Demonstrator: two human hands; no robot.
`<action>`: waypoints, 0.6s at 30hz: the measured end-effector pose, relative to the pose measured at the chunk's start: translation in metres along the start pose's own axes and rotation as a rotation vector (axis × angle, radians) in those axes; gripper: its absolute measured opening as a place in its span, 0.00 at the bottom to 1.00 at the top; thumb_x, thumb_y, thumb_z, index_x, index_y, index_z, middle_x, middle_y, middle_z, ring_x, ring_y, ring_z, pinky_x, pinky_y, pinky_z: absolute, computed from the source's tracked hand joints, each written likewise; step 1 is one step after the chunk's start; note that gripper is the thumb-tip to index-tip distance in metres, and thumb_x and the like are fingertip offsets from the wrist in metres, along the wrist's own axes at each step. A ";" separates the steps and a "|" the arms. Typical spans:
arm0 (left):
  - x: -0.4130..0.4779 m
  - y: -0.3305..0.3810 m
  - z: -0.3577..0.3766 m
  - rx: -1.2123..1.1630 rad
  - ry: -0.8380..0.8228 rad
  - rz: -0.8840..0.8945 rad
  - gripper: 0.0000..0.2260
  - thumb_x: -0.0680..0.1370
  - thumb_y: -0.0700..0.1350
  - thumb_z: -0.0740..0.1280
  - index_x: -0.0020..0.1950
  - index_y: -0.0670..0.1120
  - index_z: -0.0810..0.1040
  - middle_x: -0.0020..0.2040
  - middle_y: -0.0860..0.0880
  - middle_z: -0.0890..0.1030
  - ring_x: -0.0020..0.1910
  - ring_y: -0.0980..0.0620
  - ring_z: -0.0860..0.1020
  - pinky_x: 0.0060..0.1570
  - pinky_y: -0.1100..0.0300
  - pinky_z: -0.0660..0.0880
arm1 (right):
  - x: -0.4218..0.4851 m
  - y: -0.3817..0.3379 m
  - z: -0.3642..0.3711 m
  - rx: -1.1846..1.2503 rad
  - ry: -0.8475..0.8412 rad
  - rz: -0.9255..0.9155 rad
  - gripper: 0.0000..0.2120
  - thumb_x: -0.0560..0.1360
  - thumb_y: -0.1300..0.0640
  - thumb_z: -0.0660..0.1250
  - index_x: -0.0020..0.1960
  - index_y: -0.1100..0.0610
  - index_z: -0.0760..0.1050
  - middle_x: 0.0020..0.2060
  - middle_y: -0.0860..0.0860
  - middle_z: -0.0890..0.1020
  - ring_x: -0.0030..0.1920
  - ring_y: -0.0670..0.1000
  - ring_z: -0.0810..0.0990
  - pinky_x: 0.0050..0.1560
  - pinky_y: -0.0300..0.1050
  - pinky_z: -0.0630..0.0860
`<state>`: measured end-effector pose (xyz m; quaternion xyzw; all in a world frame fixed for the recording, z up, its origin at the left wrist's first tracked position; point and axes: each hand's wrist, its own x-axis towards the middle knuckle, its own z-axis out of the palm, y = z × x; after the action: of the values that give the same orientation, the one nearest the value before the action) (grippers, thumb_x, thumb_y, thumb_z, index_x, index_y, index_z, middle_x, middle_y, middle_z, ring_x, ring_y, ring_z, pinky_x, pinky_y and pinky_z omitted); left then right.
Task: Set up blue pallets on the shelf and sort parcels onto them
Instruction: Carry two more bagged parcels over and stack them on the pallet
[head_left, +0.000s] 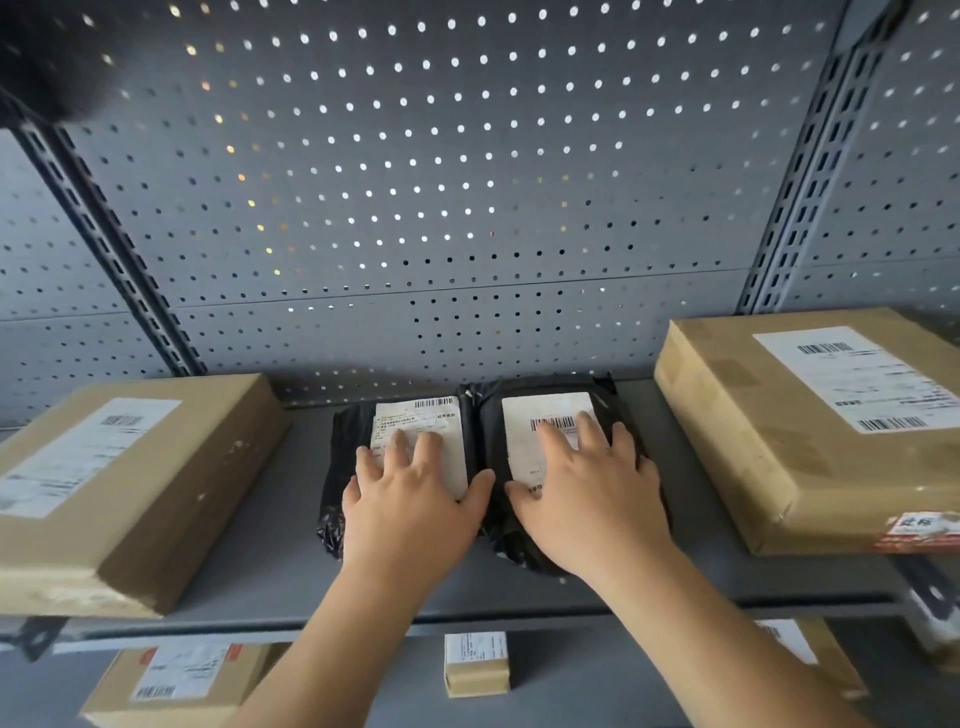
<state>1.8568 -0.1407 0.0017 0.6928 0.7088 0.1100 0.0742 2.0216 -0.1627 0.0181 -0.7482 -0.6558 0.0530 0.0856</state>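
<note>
The left mailer (431, 415) and right mailer (545, 405) lie side by side on the shelf (260, 519). They look soft, light and slippery, so they are best pinched at an edge. The left hand (410, 504) and right hand (587, 499) press flat, one on each, fingers straight, gripping nothing. A left box (119, 483) and right box (810, 426) flank them. No pallet is in sight.

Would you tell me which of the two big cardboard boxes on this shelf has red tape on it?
The right-hand box: red printed tape shows at its near corner, while the left box shows none.
</note>
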 end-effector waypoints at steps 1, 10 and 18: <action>0.001 0.000 -0.001 0.004 -0.004 0.005 0.33 0.74 0.73 0.56 0.73 0.55 0.63 0.79 0.49 0.64 0.78 0.35 0.60 0.71 0.39 0.66 | 0.000 0.001 0.000 0.005 -0.002 0.005 0.34 0.76 0.32 0.59 0.77 0.44 0.60 0.80 0.53 0.59 0.77 0.67 0.57 0.71 0.65 0.63; 0.002 -0.009 -0.007 0.048 -0.062 0.017 0.31 0.73 0.67 0.56 0.75 0.64 0.56 0.80 0.49 0.59 0.74 0.36 0.61 0.65 0.39 0.68 | -0.001 0.000 0.001 -0.006 0.024 0.043 0.30 0.75 0.36 0.62 0.74 0.42 0.63 0.77 0.50 0.62 0.65 0.64 0.69 0.63 0.59 0.68; -0.013 -0.013 -0.010 0.024 -0.062 -0.003 0.32 0.71 0.64 0.58 0.76 0.65 0.58 0.80 0.52 0.59 0.68 0.37 0.67 0.63 0.42 0.69 | -0.012 0.002 -0.004 0.010 0.034 0.060 0.28 0.73 0.39 0.63 0.72 0.42 0.64 0.73 0.48 0.65 0.61 0.62 0.69 0.58 0.57 0.67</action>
<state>1.8419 -0.1540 0.0077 0.6956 0.7085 0.0800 0.0877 2.0228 -0.1755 0.0212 -0.7678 -0.6313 0.0458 0.0989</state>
